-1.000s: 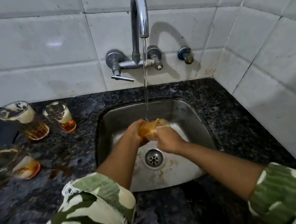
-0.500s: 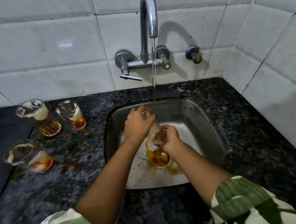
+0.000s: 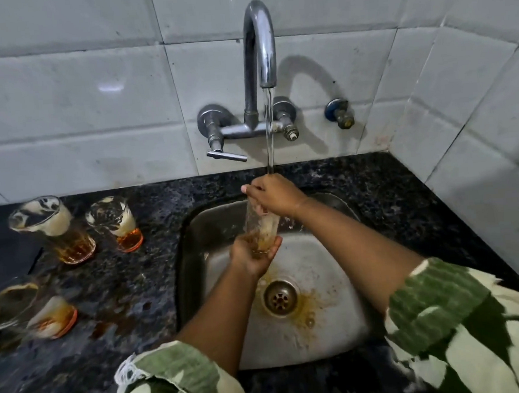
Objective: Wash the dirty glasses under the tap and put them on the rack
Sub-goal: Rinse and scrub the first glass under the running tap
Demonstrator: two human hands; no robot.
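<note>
A clear glass (image 3: 261, 226) with brown dregs stands upright over the steel sink (image 3: 335, 319), under the running tap (image 3: 259, 44). My left hand (image 3: 253, 257) cups its base from below, fingers curled round it. My right hand (image 3: 275, 195) lies over the rim with its fingers curled down onto and into the glass, and the water stream falls on it. Three dirty glasses wait on the counter to the left: a tall one (image 3: 52, 228), a small one (image 3: 117, 224) and one near the left edge (image 3: 25, 308). No rack is in view.
The black granite counter (image 3: 155, 294) surrounds the sink and has a brown spill beside the nearest glass. Orange-brown stains ring the drain (image 3: 280, 298). White tiled walls close in behind and on the right. A small valve (image 3: 340, 115) sticks out of the back wall.
The hands have swapped places on the glass: my left hand was on top and is now under the base, my right hand has gone up to the rim. The glass has come upright under the stream.
</note>
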